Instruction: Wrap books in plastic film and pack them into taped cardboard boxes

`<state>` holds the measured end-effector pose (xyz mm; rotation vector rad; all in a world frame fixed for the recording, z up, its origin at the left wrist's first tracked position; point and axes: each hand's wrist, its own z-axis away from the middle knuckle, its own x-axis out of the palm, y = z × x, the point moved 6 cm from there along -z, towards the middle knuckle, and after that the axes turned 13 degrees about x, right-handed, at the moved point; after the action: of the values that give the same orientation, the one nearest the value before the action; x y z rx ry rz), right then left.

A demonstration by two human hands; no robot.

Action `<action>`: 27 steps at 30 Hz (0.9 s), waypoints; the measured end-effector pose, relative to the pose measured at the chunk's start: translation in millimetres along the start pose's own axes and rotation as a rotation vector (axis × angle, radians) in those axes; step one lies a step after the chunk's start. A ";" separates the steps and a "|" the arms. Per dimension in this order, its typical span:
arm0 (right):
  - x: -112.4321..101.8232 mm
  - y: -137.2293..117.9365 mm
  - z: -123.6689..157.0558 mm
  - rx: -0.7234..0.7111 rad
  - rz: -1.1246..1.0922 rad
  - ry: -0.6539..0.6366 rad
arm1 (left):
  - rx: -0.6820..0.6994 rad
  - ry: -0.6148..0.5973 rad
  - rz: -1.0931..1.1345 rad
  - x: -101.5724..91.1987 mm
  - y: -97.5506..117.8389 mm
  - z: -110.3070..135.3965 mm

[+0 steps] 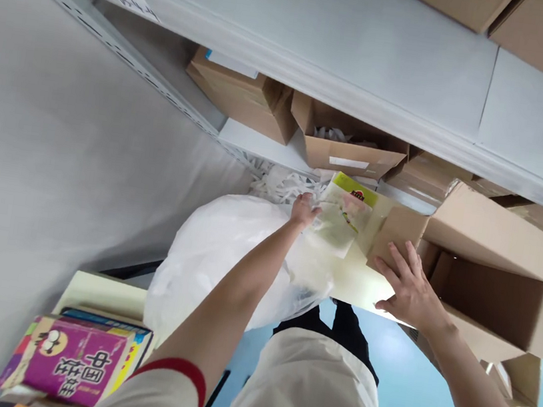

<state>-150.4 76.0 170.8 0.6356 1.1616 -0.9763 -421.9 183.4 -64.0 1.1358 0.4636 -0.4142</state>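
Note:
My left hand (305, 211) is closed at the left edge of a flat, clear-looking packet (355, 210) with a green top band and a small printed picture. The packet lies over a pale yellowish surface (362, 280). Just below that hand bulges a big white plastic bag (225, 244), and white paper shreds (282, 183) lie behind it. With fingers spread, my right hand (413, 292) rests against the near flap of an open cardboard box (492, 288). The part of the box's inside that shows is bare brown cardboard.
A grey metal shelf (296, 25) runs across above my hands. Beneath it stand a closed carton (242, 102) and an open carton (354, 154) with shreds inside. Books, a purple one (72, 361) on top, are stacked at lower left beside the grey wall (56, 153).

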 end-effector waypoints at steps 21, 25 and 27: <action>3.0 2.0 -1.6 0.000 -0.049 -0.001 | 0.137 -0.087 -0.164 37.8 18.0 76.7; 5.7 4.2 -1.7 0.003 -0.048 -0.003 | 0.040 -0.108 -0.112 44.2 19.1 76.8; 6.8 5.0 -2.0 0.006 -0.041 -0.003 | -0.004 -0.118 -0.085 43.5 17.8 73.5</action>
<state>-146.3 78.0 163.4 0.6170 1.1729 -1.0159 -365.8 118.3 -48.8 1.0836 0.4096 -0.5509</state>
